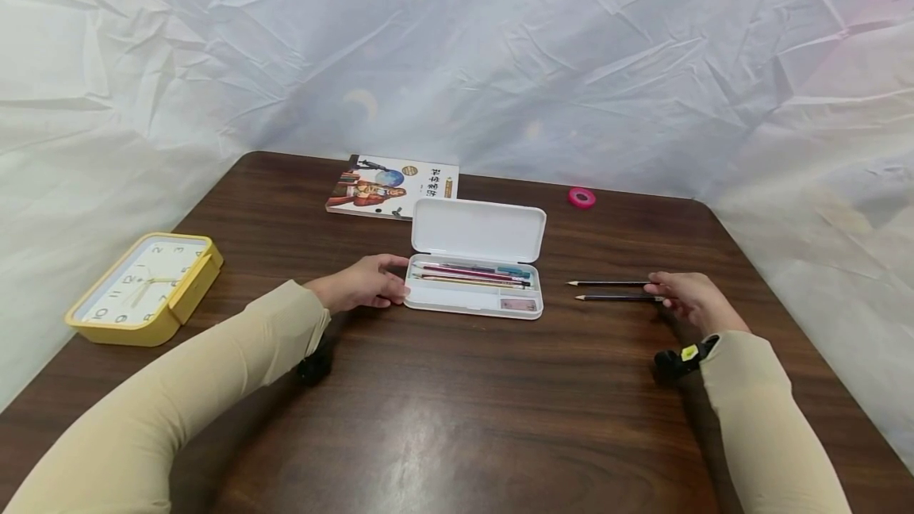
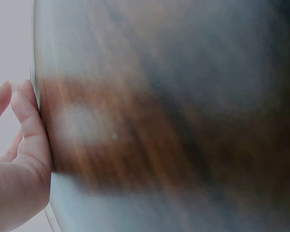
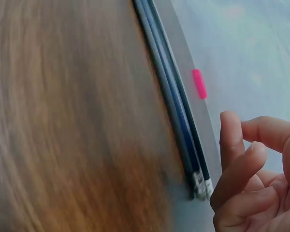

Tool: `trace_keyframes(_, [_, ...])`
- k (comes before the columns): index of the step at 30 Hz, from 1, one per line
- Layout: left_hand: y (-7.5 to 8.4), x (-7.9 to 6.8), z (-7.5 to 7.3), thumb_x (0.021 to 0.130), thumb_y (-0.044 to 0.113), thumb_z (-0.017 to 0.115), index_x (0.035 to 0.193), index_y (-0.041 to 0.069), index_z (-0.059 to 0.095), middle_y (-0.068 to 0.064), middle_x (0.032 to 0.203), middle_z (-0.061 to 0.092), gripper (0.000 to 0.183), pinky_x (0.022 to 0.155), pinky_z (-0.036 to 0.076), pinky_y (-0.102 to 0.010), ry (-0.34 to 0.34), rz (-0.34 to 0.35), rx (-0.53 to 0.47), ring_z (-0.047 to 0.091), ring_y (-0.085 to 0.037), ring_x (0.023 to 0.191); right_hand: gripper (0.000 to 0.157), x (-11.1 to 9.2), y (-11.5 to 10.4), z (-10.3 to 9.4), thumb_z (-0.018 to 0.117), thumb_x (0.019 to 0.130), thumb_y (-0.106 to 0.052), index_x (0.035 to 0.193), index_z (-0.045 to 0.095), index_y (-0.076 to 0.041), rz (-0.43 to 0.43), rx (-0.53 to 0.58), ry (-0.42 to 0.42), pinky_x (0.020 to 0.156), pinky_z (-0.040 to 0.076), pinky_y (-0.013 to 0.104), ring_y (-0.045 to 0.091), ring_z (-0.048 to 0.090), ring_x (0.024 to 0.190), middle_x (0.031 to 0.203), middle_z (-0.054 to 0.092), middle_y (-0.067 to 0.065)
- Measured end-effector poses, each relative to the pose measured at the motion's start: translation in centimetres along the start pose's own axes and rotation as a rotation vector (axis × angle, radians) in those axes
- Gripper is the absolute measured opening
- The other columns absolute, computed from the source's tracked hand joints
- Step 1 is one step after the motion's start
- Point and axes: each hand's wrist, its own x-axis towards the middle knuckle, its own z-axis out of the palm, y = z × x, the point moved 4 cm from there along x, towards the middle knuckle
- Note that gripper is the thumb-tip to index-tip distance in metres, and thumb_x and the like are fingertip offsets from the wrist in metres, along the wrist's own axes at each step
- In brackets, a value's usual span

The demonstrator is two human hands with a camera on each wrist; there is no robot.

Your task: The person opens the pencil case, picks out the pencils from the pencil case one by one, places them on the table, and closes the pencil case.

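A white pencil case (image 1: pixel 457 297) stands with its lid (image 1: pixel 478 230) raised. Several pencils and pens (image 1: pixel 474 276) lie in its long compartment, and a pinkish eraser (image 1: pixel 518 304) sits in the small one at front right. My left hand (image 1: pixel 364 282) rests on the table at the case's left end, fingertips against its edge. To the right, two dark pencils (image 1: pixel 607 284) lie side by side on the table, sharpened tips toward the case. My right hand (image 1: pixel 689 296) is at their rear ends, fingers loosely bent. In the right wrist view, its fingers (image 3: pixel 237 174) stand beside the pencils' ends without gripping them.
Behind the case lies an illustrated book (image 1: pixel 385 185). A pink tape roll (image 1: pixel 581 197) is near the table's back edge. The yellow clock (image 1: pixel 146 288) lies at the far left. Pale crumpled sheeting (image 1: pixel 457 62) surrounds the brown wooden table (image 1: pixel 443 411).
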Motion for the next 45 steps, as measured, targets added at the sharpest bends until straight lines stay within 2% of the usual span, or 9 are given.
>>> trace_keyframes(4, [0.0,0.0,-0.1,0.081,0.004,0.06,0.133,0.008,0.028,-0.012,0.092,0.053,0.061,0.061,0.046,-0.026,-0.01,-0.001,0.001,0.055,-0.016,0.072,0.022,-0.2,-0.7,0.4,0.047,0.089,-0.03,0.097,0.053,-0.01,-0.025,0.001,-0.002,0.049,0.031,0.023,0.003,0.043,0.052,0.07,0.062,-0.013])
trace_keyframes(7, [-0.1,0.1,-0.1,0.081,0.005,0.06,0.134,0.008,0.028,-0.011,0.092,0.053,0.061,0.062,0.046,-0.026,-0.017,-0.002,0.006,0.054,-0.016,0.073,0.023,-0.3,-1.3,0.9,0.048,0.089,-0.032,0.094,0.054,-0.01,-0.059,-0.034,0.012,0.049,0.031,0.023,0.003,0.042,0.051,0.071,0.062,-0.013])
trace_keyframes(10, [-0.1,0.2,-0.2,0.081,0.005,0.06,0.134,0.008,0.028,-0.012,0.092,0.053,0.062,0.063,0.046,-0.027,-0.017,-0.006,0.006,0.054,-0.016,0.074,0.03,-0.4,-2.1,1.4,0.049,0.088,-0.033,0.099,0.052,-0.005,-0.091,-0.083,0.039,0.049,0.032,0.024,0.003,0.042,0.051,0.07,0.06,-0.013])
trace_keyframes(14, [-0.2,0.3,-0.2,0.081,0.005,0.06,0.134,0.008,0.028,-0.011,0.092,0.053,0.062,0.063,0.046,-0.027,-0.017,-0.01,0.002,0.054,-0.016,0.074,0.042,-0.5,-3.1,2.4,0.049,0.088,-0.032,0.11,0.046,0.004,-0.125,-0.092,0.05,0.048,0.033,0.023,0.003,0.042,0.052,0.069,0.059,-0.013])
trace_keyframes(20, [-0.1,0.1,-0.1,0.082,0.005,0.058,0.134,0.008,0.027,-0.011,0.09,0.054,0.06,0.063,0.045,-0.027,-0.023,-0.004,0.009,0.054,-0.016,0.074,0.049,-1.0,-4.5,3.8,0.048,0.089,-0.032,0.118,0.04,0.007,-0.172,-0.091,0.038,0.049,0.034,0.023,0.005,0.042,0.053,0.073,0.059,-0.01])
trace_keyframes(25, [0.1,-0.1,-0.1,0.082,0.005,0.058,0.134,0.008,0.028,-0.01,0.089,0.054,0.06,0.063,0.045,-0.027,-0.019,-0.005,0.008,0.054,-0.016,0.073,0.048,-1.3,-5.9,5.1,0.05,0.088,-0.032,0.117,0.041,0.005,-0.218,-0.091,0.026,0.048,0.035,0.022,0.005,0.043,0.052,0.071,0.059,-0.01])
trace_keyframes(30, [0.0,0.0,-0.1,0.082,0.005,0.058,0.134,0.008,0.028,-0.01,0.09,0.054,0.06,0.063,0.045,-0.027,-0.019,-0.008,0.005,0.054,-0.016,0.074,0.046,-1.1,-6.9,6.9,0.053,0.087,-0.029,0.115,0.043,0.006,-0.217,-0.071,0.004,0.045,0.035,0.022,0.005,0.043,0.048,0.07,0.06,-0.008])
trace_keyframes(37, [0.0,0.0,-0.1,0.083,0.005,0.058,0.133,0.009,0.028,-0.011,0.091,0.054,0.059,0.063,0.045,-0.027,-0.013,-0.014,0.006,0.054,-0.017,0.074,0.043,-0.5,-7.5,10.0,0.054,0.086,-0.026,0.112,0.048,0.008,-0.236,-0.128,-0.037,0.045,0.036,0.022,0.006,0.043,0.047,0.077,0.062,0.002])
trace_keyframes(45, [-0.1,0.0,-0.1,0.083,0.005,0.057,0.133,0.01,0.029,-0.012,0.094,0.054,0.057,0.063,0.046,-0.027,-0.005,-0.026,0.008,0.055,-0.017,0.075,0.036,0.1,-8.3,13.0,0.054,0.086,-0.023,0.109,0.052,0.006,-0.226,-0.138,-0.078,0.045,0.035,0.023,0.008,0.042,0.047,0.084,0.062,0.01])
